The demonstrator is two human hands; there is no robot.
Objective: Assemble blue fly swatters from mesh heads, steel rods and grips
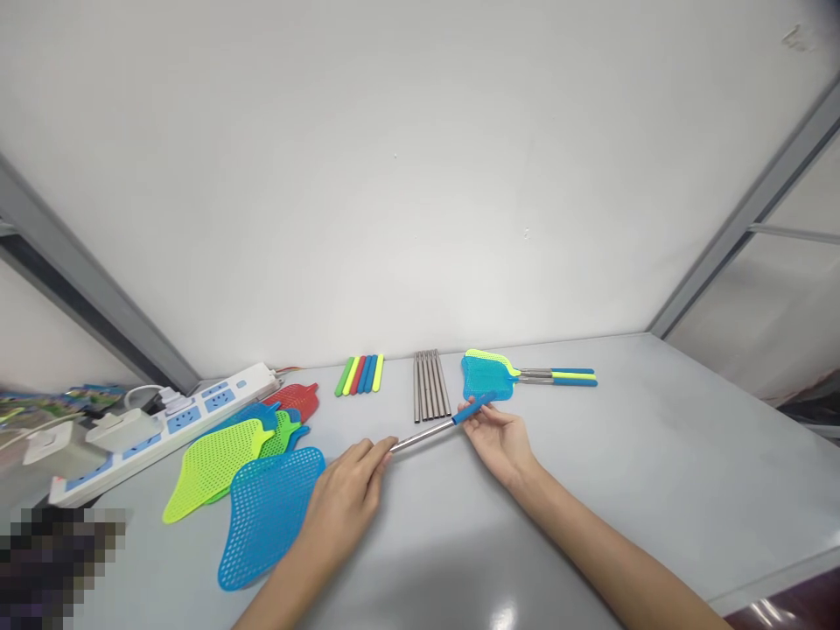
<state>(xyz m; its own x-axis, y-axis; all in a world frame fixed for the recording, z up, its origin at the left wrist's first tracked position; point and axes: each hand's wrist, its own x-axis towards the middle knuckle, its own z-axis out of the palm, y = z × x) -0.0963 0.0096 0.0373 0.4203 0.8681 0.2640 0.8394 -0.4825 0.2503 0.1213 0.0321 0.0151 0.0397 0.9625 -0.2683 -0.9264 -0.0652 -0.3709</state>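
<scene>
A blue fly swatter (270,516) lies across both hands, its mesh head at the lower left and its metal rod (425,435) running up to the right into a blue handle (471,411). My left hand (353,490) is closed around the neck, where the head meets the rod, and hides that joint. With the fingertips closed about the handle, my right hand (500,435) holds the other end. Just beyond it lie finished-looking swatters (489,376) with blue and yellow heads, stacked with their handles pointing right.
Several metal rods (430,385) lie side by side near the wall. Left of them is a row of coloured handles (360,374). Loose swatter heads (220,459) in yellow, green, blue and red overlap at the left, beside a white power strip (216,401) with plugged-in adapters (124,430).
</scene>
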